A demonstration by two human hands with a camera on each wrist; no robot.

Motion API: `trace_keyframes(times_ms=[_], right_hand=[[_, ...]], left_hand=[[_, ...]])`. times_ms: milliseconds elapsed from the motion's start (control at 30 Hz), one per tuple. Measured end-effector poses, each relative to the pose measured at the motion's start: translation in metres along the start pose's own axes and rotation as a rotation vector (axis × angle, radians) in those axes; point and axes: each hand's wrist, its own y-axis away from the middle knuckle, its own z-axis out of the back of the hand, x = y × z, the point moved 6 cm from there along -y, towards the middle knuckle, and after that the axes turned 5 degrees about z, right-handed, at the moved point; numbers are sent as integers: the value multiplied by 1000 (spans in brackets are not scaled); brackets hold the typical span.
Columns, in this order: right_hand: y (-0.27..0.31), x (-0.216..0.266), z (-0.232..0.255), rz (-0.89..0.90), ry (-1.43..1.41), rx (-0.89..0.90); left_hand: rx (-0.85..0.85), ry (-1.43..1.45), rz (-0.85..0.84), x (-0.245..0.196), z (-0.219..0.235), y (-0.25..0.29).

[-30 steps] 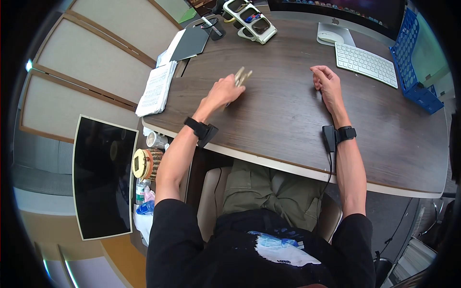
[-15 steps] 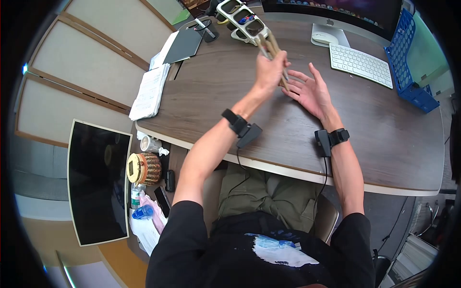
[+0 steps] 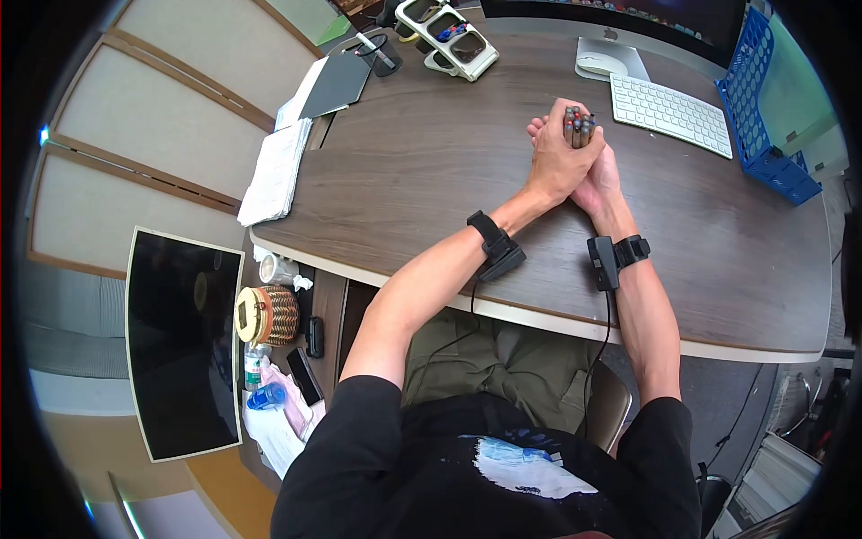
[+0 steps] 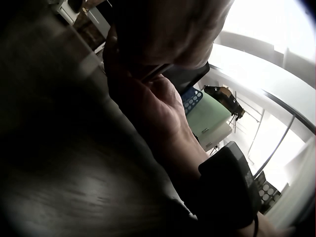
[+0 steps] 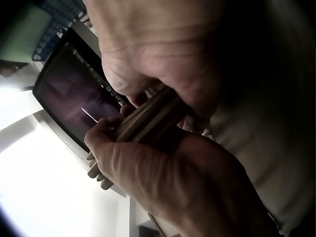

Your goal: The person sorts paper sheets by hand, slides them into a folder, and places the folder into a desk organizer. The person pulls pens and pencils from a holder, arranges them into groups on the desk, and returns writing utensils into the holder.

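Several slim brown pens (image 3: 577, 128) stand bundled upright between both hands, their grey, red and blue ends facing up in the head view. My left hand (image 3: 558, 169) grips the bundle, thumb on one side and fingers on the other. Against it, the right hand (image 3: 603, 185) cups the same bundle, its fingertips (image 3: 536, 128) showing past the left hand. The right wrist view shows the brown barrels (image 5: 148, 118) running between the two hands, tips poking out below the left fingers. Much of the right hand is hidden behind the left.
A keyboard (image 3: 672, 115), a mouse (image 3: 602, 64) and a blue basket (image 3: 750, 99) are at the right and back. Behind are a white-framed holder (image 3: 474, 54) and pen cup (image 3: 384, 61). Papers (image 3: 274, 175) lie on the desk's left (image 3: 404, 180).
The left hand has carried the pens rightward across the desk to the right hand. The right hand, open half a second ago, has closed in around the bundle, which has turned upright.
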Motion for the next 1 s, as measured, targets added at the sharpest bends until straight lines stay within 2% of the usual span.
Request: trace_keyframes(times_ms=[100, 167, 233, 333, 400, 467, 533, 600, 633, 667, 833, 1000], right_hand=[[-2, 1, 1, 11, 37, 29], [-1, 2, -1, 15, 50, 39], [-1, 3, -1, -3, 114, -33], [-16, -2, 36, 8, 117, -83], [-15, -3, 32, 19, 146, -78], [-11, -3, 26, 31, 176, -73], [-6, 2, 26, 102, 332, -178], [0, 1, 25, 102, 379, -207], [2, 2, 24, 104, 426, -233], [3, 2, 21, 104, 426, -233], [5, 4, 14, 156, 400, -275], [-4, 8, 36, 156, 364, -243]], left_hand=[[-28, -41, -1, -2, 2, -1], [22, -37, 120, 2, 2, -5], [-15, 20, 127, -4, 6, -4], [-58, 132, 107, -4, 8, -6], [-65, 187, 80, -3, 8, -6], [-60, 142, 55, -4, 7, -6], [-49, 73, 51, -5, 6, -6], [-35, 5, 48, -3, 4, -5], [-63, -95, -24, -6, 4, -5], [-92, -194, -96, -11, 4, -5], [-92, -221, -69, -12, 2, -6], [-93, -265, -71, -16, -3, -6]])
